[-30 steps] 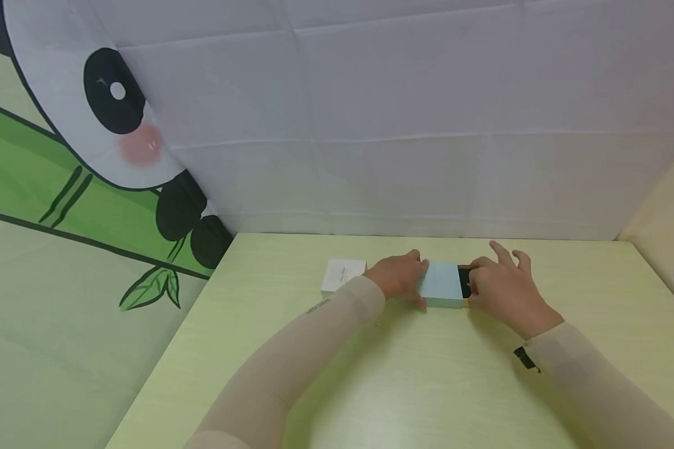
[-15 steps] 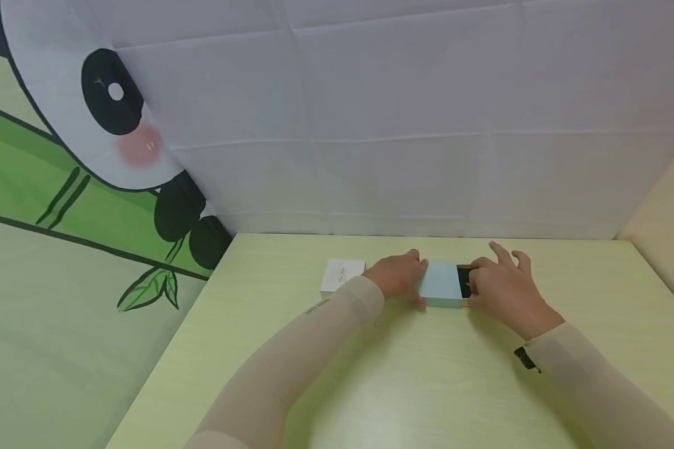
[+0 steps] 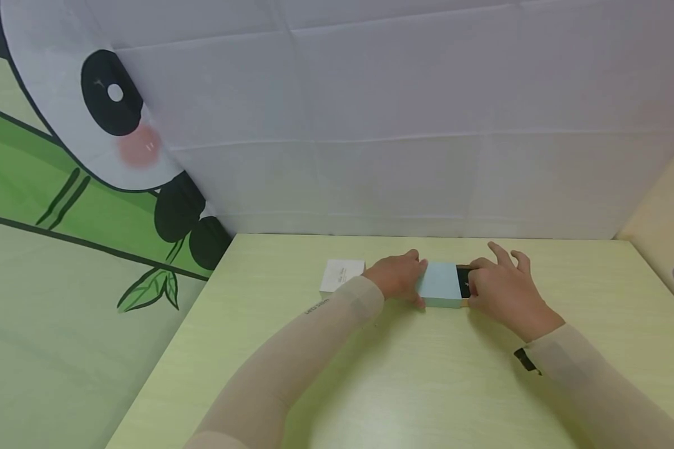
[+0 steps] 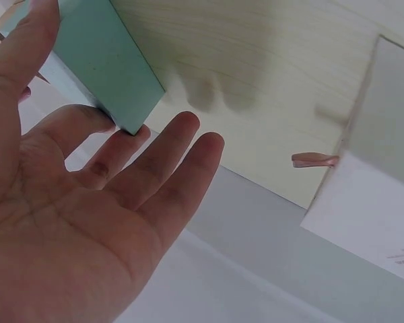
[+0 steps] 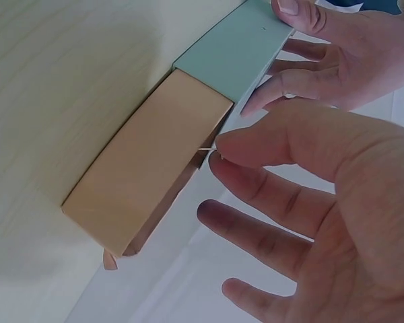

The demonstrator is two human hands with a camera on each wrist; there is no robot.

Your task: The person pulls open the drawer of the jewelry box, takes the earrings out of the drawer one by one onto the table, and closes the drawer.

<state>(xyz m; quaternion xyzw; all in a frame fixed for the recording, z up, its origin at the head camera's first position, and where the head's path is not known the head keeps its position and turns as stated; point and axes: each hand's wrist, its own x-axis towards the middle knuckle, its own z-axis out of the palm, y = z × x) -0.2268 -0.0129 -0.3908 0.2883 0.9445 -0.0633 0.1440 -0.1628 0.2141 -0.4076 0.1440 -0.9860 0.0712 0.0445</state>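
A drawer-style gift box has a light blue-green sleeve (image 3: 440,284) and a tan drawer (image 5: 148,161) that sticks out to the right. Black lining (image 3: 463,282) shows in the drawer's exposed part. My left hand (image 3: 395,275) grips the sleeve's left end, thumb on the near side and fingers on the far side. Over the drawer, my right hand (image 3: 505,293) pinches a thin, silvery, pin-like piece (image 5: 207,149) between thumb and index finger, its other fingers spread. One end of that piece reaches the drawer's opening; its kind is too small to tell.
A white box (image 3: 342,274) with fine print stands left of my left hand, and a pink ribbon tab (image 4: 314,160) sticks out of its side. Another ribbon tab (image 5: 109,260) hangs at the drawer's end. Behind the pale wooden table (image 3: 427,386) hangs a white cloth (image 3: 393,125).
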